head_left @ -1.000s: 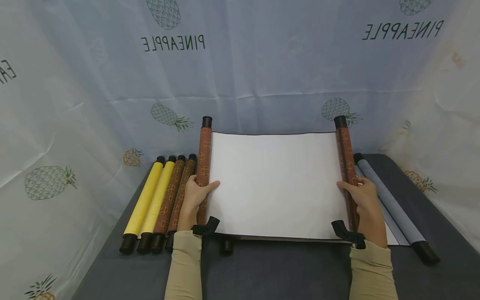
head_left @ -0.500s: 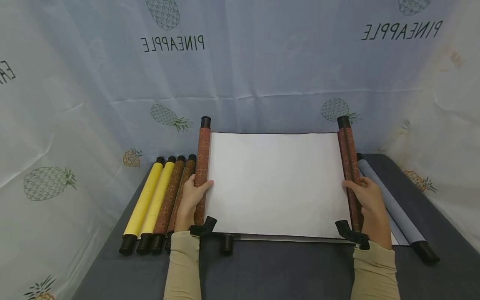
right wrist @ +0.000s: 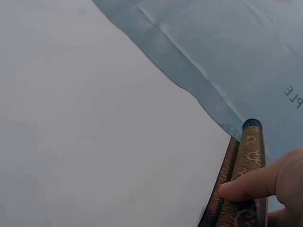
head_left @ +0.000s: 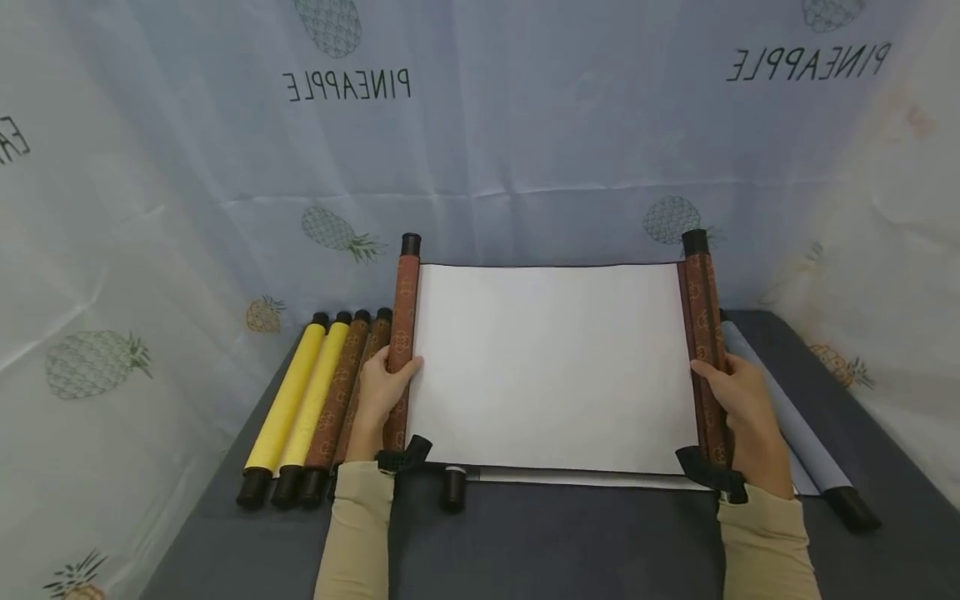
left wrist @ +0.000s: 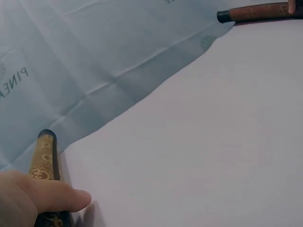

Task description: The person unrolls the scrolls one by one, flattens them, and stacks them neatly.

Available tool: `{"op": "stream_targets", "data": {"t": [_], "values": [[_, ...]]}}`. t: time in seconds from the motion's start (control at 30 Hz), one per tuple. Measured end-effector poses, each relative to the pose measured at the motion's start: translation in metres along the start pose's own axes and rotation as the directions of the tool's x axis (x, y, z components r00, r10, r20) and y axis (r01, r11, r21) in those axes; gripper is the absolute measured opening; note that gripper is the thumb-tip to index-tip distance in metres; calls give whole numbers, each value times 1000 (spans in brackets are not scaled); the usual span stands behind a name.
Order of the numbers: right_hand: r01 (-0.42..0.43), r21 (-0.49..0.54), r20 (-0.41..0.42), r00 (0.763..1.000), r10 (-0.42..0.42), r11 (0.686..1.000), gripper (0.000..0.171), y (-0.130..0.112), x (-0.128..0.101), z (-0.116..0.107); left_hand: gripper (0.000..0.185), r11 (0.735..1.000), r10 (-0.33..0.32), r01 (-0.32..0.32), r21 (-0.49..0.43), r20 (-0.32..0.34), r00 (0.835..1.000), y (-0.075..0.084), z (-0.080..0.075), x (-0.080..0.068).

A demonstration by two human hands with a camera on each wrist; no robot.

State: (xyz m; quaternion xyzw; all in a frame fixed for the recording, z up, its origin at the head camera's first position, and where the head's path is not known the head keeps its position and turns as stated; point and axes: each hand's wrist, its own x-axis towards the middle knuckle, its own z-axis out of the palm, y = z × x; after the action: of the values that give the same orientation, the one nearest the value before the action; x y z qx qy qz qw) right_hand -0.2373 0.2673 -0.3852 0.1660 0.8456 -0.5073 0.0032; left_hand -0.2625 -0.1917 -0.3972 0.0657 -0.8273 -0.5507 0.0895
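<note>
A brown patterned scroll is held spread out above the dark table (head_left: 570, 542), its blank white sheet (head_left: 555, 367) facing me. My left hand (head_left: 386, 392) grips the left roller (head_left: 403, 333), thumb on the sheet's edge; the left wrist view shows that thumb (left wrist: 57, 198) beside the roller (left wrist: 45, 161). My right hand (head_left: 738, 392) grips the right roller (head_left: 701, 333); in the right wrist view a finger (right wrist: 255, 184) lies across the roller (right wrist: 246, 165). The sheet (right wrist: 94, 142) fills both wrist views.
Two yellow scrolls (head_left: 296, 400) and two brown scrolls (head_left: 348, 392) lie rolled at the left. A grey-blue scroll (head_left: 795, 425) lies partly unrolled at the right, its black cap (head_left: 855, 507) near the front. A black knob (head_left: 452, 487) sits below the sheet. Pineapple-print cloth (head_left: 525, 125) walls the space.
Both hands have drawn apart a little: the right roller moved rightward and the left roller slightly leftward, so the white sheet is spread wider.
</note>
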Motion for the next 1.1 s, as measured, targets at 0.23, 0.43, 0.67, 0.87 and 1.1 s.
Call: {"op": "stream_targets", "data": {"t": [0.23, 0.43, 0.67, 0.87, 1.1], "values": [[76, -44, -85, 993, -79, 996, 72, 2, 7, 13, 61, 1000, -21, 21, 19, 19, 1000, -3, 0, 2], [115, -98, -130, 983, -127, 989, 69, 5, 9, 12, 63, 999, 7, -8, 35, 40, 999, -4, -2, -1], [73, -54, -161, 984, -81, 996, 76, 8, 7, 8, 65, 999, 30, -32, 29, 77, 997, -6, -1, 1], [73, -45, -84, 994, -76, 996, 88, 10, 2, 0, 76, 995, 37, -39, 94, 23, 999, -6, -4, 1], [101, -41, -81, 991, -104, 994, 82, 10, 0, -4, 91, 989, -2, -1, 145, 21, 1000, -5, -7, 1]]}}
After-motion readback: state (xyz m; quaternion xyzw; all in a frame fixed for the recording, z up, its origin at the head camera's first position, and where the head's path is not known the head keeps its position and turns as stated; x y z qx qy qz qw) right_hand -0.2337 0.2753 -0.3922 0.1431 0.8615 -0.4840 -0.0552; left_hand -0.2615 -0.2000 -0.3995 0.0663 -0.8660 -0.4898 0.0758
